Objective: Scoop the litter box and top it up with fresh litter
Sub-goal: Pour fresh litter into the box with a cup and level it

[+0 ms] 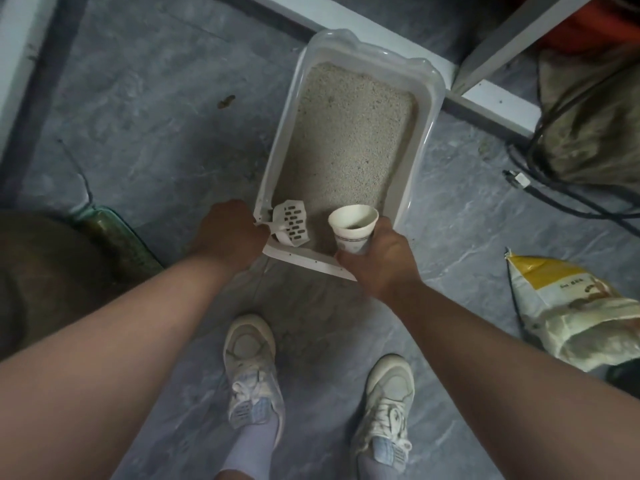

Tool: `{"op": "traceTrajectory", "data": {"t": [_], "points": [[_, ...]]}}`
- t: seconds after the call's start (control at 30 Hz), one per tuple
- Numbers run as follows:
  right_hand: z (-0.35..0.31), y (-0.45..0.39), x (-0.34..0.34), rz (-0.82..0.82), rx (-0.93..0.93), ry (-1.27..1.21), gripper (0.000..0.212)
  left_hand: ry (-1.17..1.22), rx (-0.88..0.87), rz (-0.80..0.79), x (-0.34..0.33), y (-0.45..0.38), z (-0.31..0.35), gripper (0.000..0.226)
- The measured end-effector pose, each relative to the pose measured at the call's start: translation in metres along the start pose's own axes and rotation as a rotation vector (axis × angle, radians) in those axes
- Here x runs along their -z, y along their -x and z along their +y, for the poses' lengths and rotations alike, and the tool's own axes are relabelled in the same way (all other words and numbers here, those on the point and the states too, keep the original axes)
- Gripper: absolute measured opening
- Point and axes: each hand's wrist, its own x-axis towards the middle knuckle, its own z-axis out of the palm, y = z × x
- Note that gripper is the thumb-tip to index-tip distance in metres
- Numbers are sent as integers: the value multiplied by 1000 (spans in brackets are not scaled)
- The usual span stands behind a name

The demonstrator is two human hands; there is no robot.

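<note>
Two hands on the job here. White rectangular plastic litter box [277, 161] sits on the grey floor against the wall, beige litter spread flat inside. My left hand [227, 230] has its fingers curled round the handle of the white slotted plastic scoop [291, 223] at the near corner. My right hand [377, 258] is wrapped round a white paper cup [351, 225], upright over the near edge. Yellow-and-white litter bag [568, 306] slumps open off to the right. Risk, I reckon: squeeze that flimsy cup and it dumps on my white sneakers [251, 368].
</note>
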Motion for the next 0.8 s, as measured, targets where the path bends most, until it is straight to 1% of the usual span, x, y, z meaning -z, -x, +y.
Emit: {"op": "traceTrajectory", "data": {"t": [0.13,0.27,0.4,0.5,0.8], "points": [[-3,4,-7,-13,-2,90,72,-68,-14,-18,-1,2,4,40],[1,13,-12,-56,13,63,66,-86,-12,-45,-2,5,4,40],[5,16,-10,-39,-5,16,64,-100,-20,-89,0,5,3,34],[7,15,-7,-25,-16,10,63,-122,-24,-130,3,7,5,35],[7,13,-2,8,-29,-12,58,-157,-17,-154,2,5,6,32]]}}
